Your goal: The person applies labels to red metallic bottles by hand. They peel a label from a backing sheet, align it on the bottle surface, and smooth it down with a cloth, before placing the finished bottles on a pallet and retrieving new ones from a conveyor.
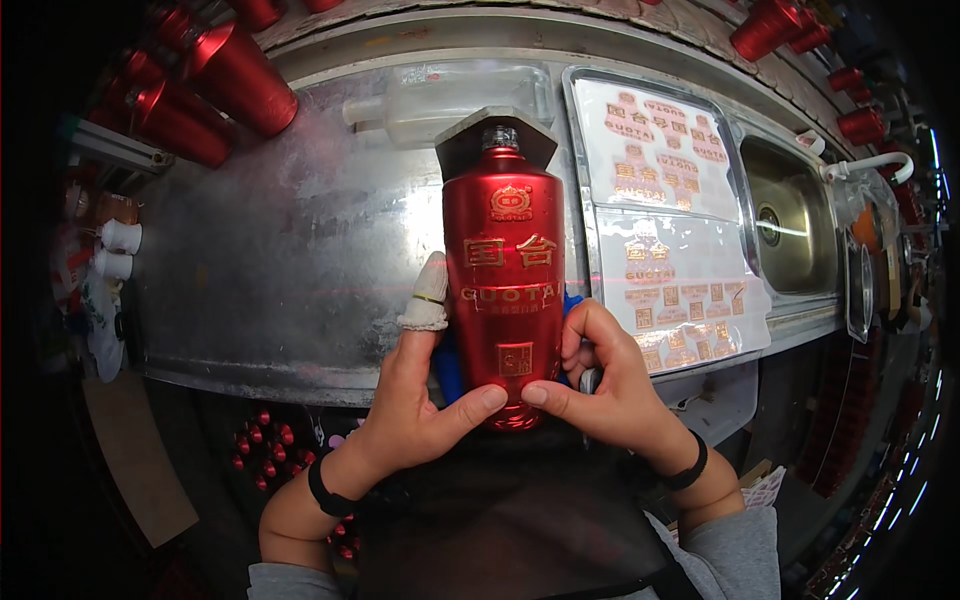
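A glossy red bottle (505, 270) with gold lettering and emblems lies in front of me, its clear threaded neck pointing away. My left hand (415, 385) holds its lower left side, thumb pressed on the front; a white cover with a yellow band wraps one finger. From the lower right, my right hand (600, 380) grips it too, thumb on the front and fingers curled at the side. Something blue shows beneath the bottle at both sides. Behind the neck sits a dark angular block (545, 145).
Gold-printed transfer sheets (690, 245) lie in a metal tray to the right, beside a steel sink (790, 215) with a white faucet (880, 165). A clear bottle (460, 95) lies at the back of the metal worktop (270, 260). Red bottles (240, 80) stand far left.
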Available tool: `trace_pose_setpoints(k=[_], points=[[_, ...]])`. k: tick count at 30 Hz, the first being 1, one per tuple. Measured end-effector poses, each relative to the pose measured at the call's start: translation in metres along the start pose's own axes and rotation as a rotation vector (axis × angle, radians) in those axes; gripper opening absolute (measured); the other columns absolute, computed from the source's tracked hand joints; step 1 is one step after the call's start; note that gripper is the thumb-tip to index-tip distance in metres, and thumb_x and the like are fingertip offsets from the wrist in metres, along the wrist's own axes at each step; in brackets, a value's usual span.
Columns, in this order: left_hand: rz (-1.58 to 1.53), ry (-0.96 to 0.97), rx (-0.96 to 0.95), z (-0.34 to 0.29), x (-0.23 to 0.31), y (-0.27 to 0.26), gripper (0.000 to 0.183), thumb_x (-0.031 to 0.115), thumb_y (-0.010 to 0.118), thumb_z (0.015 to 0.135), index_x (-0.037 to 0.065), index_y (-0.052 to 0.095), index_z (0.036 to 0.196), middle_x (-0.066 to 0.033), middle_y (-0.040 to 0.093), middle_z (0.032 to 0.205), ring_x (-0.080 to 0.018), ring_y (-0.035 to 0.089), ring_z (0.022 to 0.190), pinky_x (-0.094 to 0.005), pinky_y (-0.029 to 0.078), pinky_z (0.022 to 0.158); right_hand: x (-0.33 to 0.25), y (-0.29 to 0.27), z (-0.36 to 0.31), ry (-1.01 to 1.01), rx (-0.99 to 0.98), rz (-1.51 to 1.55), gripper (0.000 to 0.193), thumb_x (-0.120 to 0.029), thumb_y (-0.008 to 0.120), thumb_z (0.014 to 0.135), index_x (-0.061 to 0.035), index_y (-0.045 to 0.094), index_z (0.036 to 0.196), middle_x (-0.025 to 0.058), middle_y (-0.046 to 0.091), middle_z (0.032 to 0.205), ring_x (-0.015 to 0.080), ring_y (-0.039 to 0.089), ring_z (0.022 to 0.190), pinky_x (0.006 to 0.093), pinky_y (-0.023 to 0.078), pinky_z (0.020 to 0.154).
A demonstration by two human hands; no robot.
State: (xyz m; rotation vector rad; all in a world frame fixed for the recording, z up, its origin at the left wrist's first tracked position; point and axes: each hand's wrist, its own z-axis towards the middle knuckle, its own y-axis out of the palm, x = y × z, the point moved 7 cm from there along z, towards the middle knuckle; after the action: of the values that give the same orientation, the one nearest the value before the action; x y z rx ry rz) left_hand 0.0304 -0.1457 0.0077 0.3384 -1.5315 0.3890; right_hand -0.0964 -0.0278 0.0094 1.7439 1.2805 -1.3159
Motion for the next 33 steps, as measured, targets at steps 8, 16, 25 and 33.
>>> trace_pose_setpoints(k=[8, 16, 25, 33], points=[[0.014, 0.01, -0.006, 0.0, 0.0, -0.001, 0.098, 0.023, 0.072, 0.085, -0.006, 0.006, 0.152, -0.0256, 0.032, 0.15, -0.0303, 0.037, 0.138, -0.0378, 0.029, 0.112, 0.0, 0.0, 0.001, 0.019, 0.016, 0.022, 0.045, -0.025, 0.084, 0.076, -0.0097, 0.045, 0.09, -0.0025, 0.048, 0.084, 0.0033, 0.042, 0.071, 0.0194, 0.038, 0.061], [-0.047, -0.023, 0.028, 0.005, 0.003, -0.002, 0.093, 0.021, 0.071, 0.087, -0.009, 0.01, 0.151, -0.0252, 0.031, 0.151, -0.0296, 0.033, 0.14, -0.0379, 0.027, 0.114, -0.004, -0.001, 0.003, 0.0, 0.104, -0.032, 0.043, -0.026, 0.083, 0.077, -0.0082, 0.045, 0.084, -0.0003, 0.049, 0.077, 0.0073, 0.043, 0.07, 0.0234, 0.04, 0.062], [-0.011, -0.021, 0.064, 0.005, 0.002, -0.001, 0.088, 0.02, 0.068, 0.089, -0.01, 0.012, 0.15, -0.0252, 0.032, 0.15, -0.0292, 0.034, 0.14, -0.0379, 0.027, 0.113, -0.002, 0.0, 0.004, 0.029, 0.144, -0.016, 0.043, -0.026, 0.082, 0.079, -0.0081, 0.043, 0.081, -0.0004, 0.049, 0.074, 0.0077, 0.043, 0.068, 0.0239, 0.04, 0.061], [-0.07, -0.058, 0.127, 0.016, 0.015, -0.002, 0.086, 0.02, 0.07, 0.087, -0.007, 0.018, 0.149, -0.0209, 0.038, 0.147, -0.0267, 0.039, 0.136, -0.0382, 0.029, 0.113, -0.004, 0.001, 0.007, 0.057, 0.142, 0.113, 0.038, -0.021, 0.077, 0.084, -0.0085, 0.042, 0.078, -0.0022, 0.049, 0.072, 0.0033, 0.043, 0.067, 0.021, 0.039, 0.058]])
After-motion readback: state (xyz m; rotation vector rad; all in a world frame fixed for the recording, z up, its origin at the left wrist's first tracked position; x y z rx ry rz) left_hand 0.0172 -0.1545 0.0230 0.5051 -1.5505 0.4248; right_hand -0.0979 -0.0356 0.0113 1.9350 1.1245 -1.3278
